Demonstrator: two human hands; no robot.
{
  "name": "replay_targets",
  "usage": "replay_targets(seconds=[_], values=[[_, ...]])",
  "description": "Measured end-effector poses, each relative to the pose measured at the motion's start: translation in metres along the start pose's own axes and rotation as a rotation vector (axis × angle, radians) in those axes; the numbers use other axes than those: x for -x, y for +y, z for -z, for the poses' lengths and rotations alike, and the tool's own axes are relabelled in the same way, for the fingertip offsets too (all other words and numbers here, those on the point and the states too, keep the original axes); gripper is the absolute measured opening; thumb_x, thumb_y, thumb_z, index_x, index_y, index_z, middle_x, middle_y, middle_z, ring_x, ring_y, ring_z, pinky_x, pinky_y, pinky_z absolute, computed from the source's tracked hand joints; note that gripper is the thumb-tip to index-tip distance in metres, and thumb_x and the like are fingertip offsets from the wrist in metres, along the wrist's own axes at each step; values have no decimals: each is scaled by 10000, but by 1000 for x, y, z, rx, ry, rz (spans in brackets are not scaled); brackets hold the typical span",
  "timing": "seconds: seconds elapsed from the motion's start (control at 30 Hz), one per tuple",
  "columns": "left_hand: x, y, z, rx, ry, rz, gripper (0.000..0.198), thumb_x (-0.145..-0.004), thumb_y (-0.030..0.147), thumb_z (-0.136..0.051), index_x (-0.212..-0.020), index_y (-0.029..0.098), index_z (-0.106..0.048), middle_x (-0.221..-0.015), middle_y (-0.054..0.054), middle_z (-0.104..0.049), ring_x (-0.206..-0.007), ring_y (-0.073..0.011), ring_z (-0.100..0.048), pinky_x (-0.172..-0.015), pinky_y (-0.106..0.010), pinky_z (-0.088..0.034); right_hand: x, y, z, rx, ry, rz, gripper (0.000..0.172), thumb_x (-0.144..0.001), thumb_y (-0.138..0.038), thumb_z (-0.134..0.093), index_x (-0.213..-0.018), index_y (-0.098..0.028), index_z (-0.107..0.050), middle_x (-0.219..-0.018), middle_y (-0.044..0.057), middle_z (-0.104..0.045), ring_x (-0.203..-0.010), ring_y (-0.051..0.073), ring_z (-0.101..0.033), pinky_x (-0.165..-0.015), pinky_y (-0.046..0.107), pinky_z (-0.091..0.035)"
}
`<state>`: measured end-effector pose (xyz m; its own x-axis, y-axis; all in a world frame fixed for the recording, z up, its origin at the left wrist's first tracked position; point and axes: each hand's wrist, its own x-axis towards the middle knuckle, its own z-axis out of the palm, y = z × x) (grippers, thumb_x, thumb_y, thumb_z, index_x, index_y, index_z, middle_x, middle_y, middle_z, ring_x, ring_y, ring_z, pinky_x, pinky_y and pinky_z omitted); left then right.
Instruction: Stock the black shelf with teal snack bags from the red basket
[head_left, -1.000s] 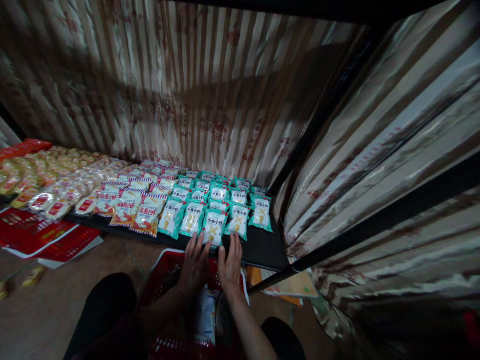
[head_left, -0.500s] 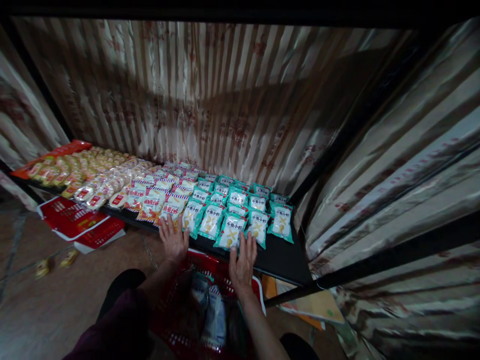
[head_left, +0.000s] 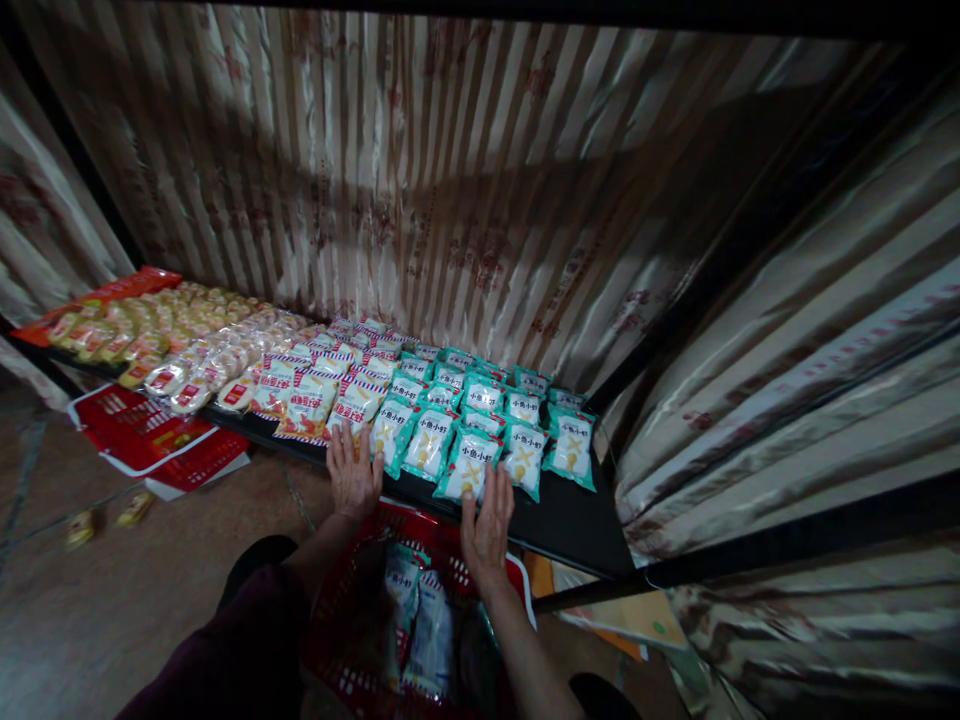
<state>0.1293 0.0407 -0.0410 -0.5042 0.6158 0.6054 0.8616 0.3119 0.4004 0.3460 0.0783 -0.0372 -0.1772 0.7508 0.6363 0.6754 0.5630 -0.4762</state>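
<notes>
Rows of teal-and-white snack bags (head_left: 428, 444) stand on a black shelf (head_left: 559, 525). Beside them to the left are white-and-red snack bags (head_left: 309, 399). My left hand (head_left: 354, 480) has its fingers stretched out at the front row, against the lower edge of a white-and-red bag and close to the teal bag beside it. With fingers extended, my right hand (head_left: 489, 525) touches the bottom of a front teal-and-white bag (head_left: 470, 466). Neither hand is wrapped around anything. Below my forearms sits a red basket (head_left: 352, 580) with several snack bags (head_left: 430, 630) inside.
Clear-wrapped pale snacks (head_left: 201, 372) and yellow-wrapped ones (head_left: 105, 338) cover the shelf's left part. Another red basket (head_left: 139, 425) is under the shelf there. Two small yellow packets (head_left: 135, 508) lie on the floor. A striped curtain (head_left: 480, 180) hangs behind; dark posts (head_left: 660, 320) frame the shelf.
The view has shifted slightly, and more of the basket's contents shows. Both hands stay at the front row, and the bags keep nearly the same arrangement.
</notes>
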Motion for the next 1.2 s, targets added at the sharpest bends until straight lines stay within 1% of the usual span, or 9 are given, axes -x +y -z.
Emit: replay_targets(seconds=[0.17,0.5,0.7,0.8,0.9,0.97,1.03,1.1,1.2], values=[[3,-7,-3,32,11,-45,536,-889,382,-446,-1377,166,-410,-1554,-131,-71,-1417,-359,23,-1099,-581,-158,-1,-3,1,-5,9,-7,573,-950,-344,-333,-1469,-178,-157,-1496,157,-262,-1396,283,-182,-1072,563,-280],[8,-11,-3,59,12,-35,521,-897,345,-436,-1379,149,-403,-1555,-126,50,-1408,-382,56,-1098,-607,-141,1,-7,6,24,18,-30,580,-952,-332,-336,-1475,-177,-138,-1514,155,-229,-1402,288,-171,-1070,564,-288],[8,-9,3,60,36,-48,551,-899,337,-440,-1418,189,-329,-1554,-111,81,-1410,-382,43,-1097,-619,-120,3,-6,10,34,12,-51,569,-952,-344,-318,-1471,-172,-160,-1519,146,-227,-1411,283,-150,-1083,566,-267],[16,7,14,100,16,-138,589,-898,308,-440,-1447,206,-254,-1551,-108,107,-1409,-385,39,-1095,-609,-150,4,-2,10,36,18,-74,570,-953,-349,-312,-1470,-165,-160,-1519,153,-224,-1412,283,-145,-1076,566,-275],[34,35,26,196,-10,-271,621,-905,248,-417,-1468,250,-156,-1557,-99,91,-1412,-379,13,-1083,-605,-188,6,4,11,35,22,-94,562,-958,-354,-292,-1468,-153,-167,-1516,158,-228,-1414,276,-137,-1075,559,-277],[49,57,31,277,-70,-357,635,-906,228,-412,-1472,264,-125,-1559,-101,74,-1414,-372,4,-1079,-587,-221,7,9,13,43,23,-103,560,-959,-356,-290,-1464,-139,-179,-1512,164,-234,-1415,271,-129,-1083,556,-262],[61,79,32,327,-140,-413,648,-903,210,-413,-1473,269,-109,-1559,-108,67,-1417,-364,-7,-1077,-575,-241,7,15,17,54,35,-108,560,-959,-362,-280,-1462,-134,-184,-1510,167,-236,-1414,271,-127,-1084,562,-250],[69,97,30,338,-160,-436,664,-895,205,-425,-1472,278,-104,-1557,-109,83,-1416,-367,-3,-1072,-581,-245,6,22,21,65,52,-117,557,-959,-371,-261,-1459,-135,-195,-1515,164,-224,-1414,273,-118,-1081,568,-244],[71,116,21,314,-163,-436,671,-876,185,-438,-1471,234,-131,-1553,-136,82,-1412,-379,-2,-1055,-589,-266,3,33,25,80,62,-149,553,-957,-389,-242,-1443,-127,-248,-1520,160,-210,-1414,275,-100,-1084,561,-233]])
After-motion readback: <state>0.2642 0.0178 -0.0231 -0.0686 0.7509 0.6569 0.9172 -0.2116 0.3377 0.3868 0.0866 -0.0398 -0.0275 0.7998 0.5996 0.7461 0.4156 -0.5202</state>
